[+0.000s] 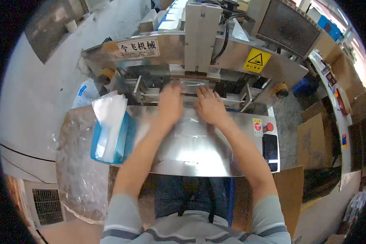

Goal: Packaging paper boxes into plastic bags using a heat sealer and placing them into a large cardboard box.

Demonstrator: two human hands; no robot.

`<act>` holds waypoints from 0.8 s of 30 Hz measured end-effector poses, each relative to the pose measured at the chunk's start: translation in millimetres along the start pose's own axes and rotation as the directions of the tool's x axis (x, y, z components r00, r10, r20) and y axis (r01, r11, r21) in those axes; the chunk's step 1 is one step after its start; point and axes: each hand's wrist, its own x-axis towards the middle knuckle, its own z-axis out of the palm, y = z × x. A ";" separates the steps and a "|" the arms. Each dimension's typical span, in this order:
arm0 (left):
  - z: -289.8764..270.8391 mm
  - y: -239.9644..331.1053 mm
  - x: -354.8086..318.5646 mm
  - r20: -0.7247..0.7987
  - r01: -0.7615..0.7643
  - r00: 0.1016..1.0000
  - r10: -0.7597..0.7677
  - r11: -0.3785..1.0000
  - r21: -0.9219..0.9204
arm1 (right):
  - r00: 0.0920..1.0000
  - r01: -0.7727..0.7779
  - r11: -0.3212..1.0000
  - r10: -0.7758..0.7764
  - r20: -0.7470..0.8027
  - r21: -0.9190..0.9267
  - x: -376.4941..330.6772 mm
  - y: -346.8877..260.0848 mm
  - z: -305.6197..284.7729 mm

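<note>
A clear plastic bag or film [191,128] lies on the shiny metal worktop of a machine [179,156], its far part reaching toward the machine's slot under a grey upright column [201,38]. My left hand [171,105] is at the left side of the film, close to the slot; motion blurs its fingers. On the right side, my right hand [212,106] lies palm down with its fingers stretched forward onto the film at the slot. Whatever is inside the film cannot be made out.
A blue box [94,148] holding clear plastic sleeves [110,116] stands at the worktop's left. Along the right edge are a red button [269,127] and a dark phone [270,146]. Metal brackets [139,90] flank the slot. A screen [288,28] hangs at the upper right.
</note>
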 end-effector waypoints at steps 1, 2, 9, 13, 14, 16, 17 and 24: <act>-7.4 15.4 -31.6 0.014 -0.054 0.998 0.054 0.999 0.002 | 1.000 -0.007 1.000 0.008 -0.025 0.009 -2.2 -1.3 0.2; -23.3 32.2 -58.9 0.263 0.053 0.964 -0.024 0.993 -0.104 | 1.000 -0.001 1.000 0.001 -0.031 0.006 -2.2 -2.7 -1.7; -29.9 59.8 -171.9 0.087 -0.024 0.996 0.024 1.000 -0.010 | 0.997 0.033 0.999 -0.033 0.064 -0.007 0.9 -4.0 -9.7; -31.7 64.5 -179.3 0.086 0.007 0.996 -0.007 1.000 -0.005 | 0.994 0.006 1.000 -0.007 0.108 0.015 -4.6 -0.3 -5.6; -29.9 64.7 -176.4 0.058 -0.007 0.998 0.008 1.000 -0.011 | 0.996 0.049 0.999 -0.050 0.078 0.020 -0.3 6.1 -5.8; -30.9 64.4 -177.8 0.059 -0.004 0.998 0.005 1.000 -0.015 | 0.994 0.094 0.995 -0.095 0.047 0.025 1.2 8.4 -1.2; -31.3 64.6 -178.9 0.064 0.000 0.998 0.002 1.000 -0.021 | 0.995 0.098 0.995 -0.099 0.022 0.027 -2.3 8.8 2.8; -32.4 63.9 -181.3 0.057 -0.010 0.998 0.012 1.000 -0.022 | 0.997 0.078 0.996 -0.079 0.004 0.036 9.3 2.2 -20.1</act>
